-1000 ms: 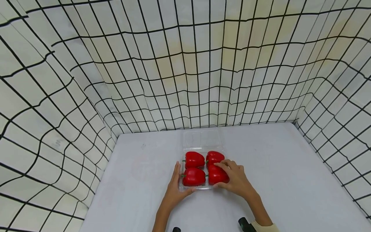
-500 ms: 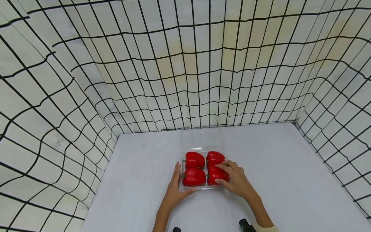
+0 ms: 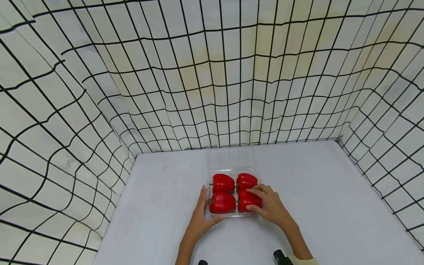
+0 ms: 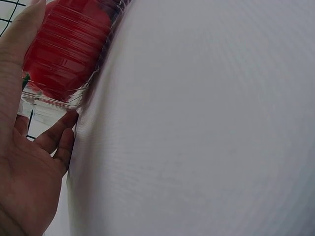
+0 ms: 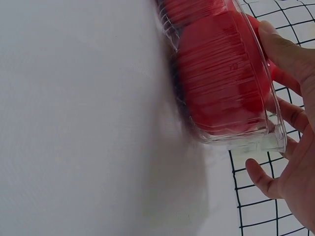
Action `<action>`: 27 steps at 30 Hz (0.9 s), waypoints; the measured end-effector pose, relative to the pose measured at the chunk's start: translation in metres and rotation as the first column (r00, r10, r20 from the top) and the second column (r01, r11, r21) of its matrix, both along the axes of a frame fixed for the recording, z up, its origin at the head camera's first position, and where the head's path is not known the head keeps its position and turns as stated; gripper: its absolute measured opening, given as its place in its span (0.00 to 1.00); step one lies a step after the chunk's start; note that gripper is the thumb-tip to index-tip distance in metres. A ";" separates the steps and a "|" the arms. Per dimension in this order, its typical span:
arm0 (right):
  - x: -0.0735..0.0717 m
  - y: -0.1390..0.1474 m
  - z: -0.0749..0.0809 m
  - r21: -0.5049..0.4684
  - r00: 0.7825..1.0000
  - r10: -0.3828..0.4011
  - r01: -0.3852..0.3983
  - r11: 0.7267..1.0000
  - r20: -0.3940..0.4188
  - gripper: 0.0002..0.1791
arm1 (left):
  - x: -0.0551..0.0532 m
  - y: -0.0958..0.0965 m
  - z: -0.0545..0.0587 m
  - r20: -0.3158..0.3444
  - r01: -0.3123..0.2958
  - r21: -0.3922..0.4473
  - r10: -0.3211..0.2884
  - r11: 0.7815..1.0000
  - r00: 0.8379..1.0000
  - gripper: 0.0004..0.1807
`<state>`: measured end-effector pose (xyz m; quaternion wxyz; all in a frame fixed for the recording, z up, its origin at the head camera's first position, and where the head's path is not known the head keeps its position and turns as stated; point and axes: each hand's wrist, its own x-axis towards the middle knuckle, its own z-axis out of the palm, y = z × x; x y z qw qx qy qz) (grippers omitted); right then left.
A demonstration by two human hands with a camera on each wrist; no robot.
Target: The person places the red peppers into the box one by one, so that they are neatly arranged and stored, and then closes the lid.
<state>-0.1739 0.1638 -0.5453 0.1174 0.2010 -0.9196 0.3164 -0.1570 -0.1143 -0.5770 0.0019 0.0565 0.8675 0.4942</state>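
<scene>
An open clear plastic clamshell container [image 3: 216, 214] stands on the table with several red bell peppers inside, in two rows. My left hand [image 3: 202, 217] lies against its left side, fingers straight, thumb stretched along the front edge. In the left wrist view, that hand's [image 4: 29, 162] fingertips are right at the container's [image 4: 59, 102] lower corner. At front right, my right hand [image 3: 271, 207] grips a red bell pepper [image 3: 246, 200], fingers over its far side and thumb on its near side. The right wrist view shows this pepper [image 5: 221, 73] low behind the clear wall, below the right thumb [image 5: 280, 46].
The container's clear lid [image 3: 230, 159] is folded back towards the rear of the white-covered table [image 3: 159, 206]. Black netting [image 3: 232, 106] over pale sheeting encloses the back and both sides. Dark wrist devices show near the bottom edge, one by the right sleeve [image 3: 303, 260].
My right thumb has drawn up from the container's front edge onto the front right pepper. The left hand and the other peppers keep their places.
</scene>
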 end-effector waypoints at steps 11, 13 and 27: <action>-0.005 0.006 0.001 -0.090 0.995 0.007 0.002 0.996 0.095 0.26 | -0.002 0.000 0.000 -0.005 0.008 -0.012 -0.008 1.000 1.000 0.65; -0.007 0.009 0.001 -0.157 0.994 0.016 0.001 0.988 0.108 0.23 | -0.002 0.000 0.000 0.001 0.007 -0.012 -0.007 1.000 1.000 0.66; -0.076 0.040 0.013 -0.412 0.901 -0.150 0.328 0.850 0.407 0.19 | -0.002 -0.002 0.001 -0.019 0.013 0.001 -0.013 1.000 1.000 0.65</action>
